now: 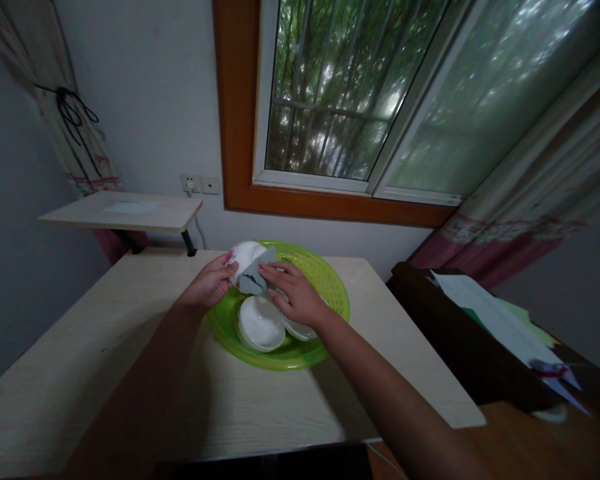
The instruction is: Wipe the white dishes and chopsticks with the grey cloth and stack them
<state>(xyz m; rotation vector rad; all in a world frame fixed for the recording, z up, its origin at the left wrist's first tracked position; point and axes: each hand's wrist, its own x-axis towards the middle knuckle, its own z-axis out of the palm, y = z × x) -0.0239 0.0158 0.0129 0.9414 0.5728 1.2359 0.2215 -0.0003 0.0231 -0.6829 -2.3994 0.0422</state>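
Note:
My left hand is closed on the rim of a white bowl with a pink pattern on its side, tilted above a green round basket. My right hand holds a light grey cloth with a dark mark on it, its fingers pressing the cloth to the bowl. Below the hands, a second white bowl sits in the basket with its inside facing up. Another white bowl lies beside it, partly hidden by my right hand and forearm.
The basket stands on a pale wooden table. A small raised shelf with a paper on it is at the back left. Behind is a window above the wall. To the right, papers lie on a dark piece of furniture.

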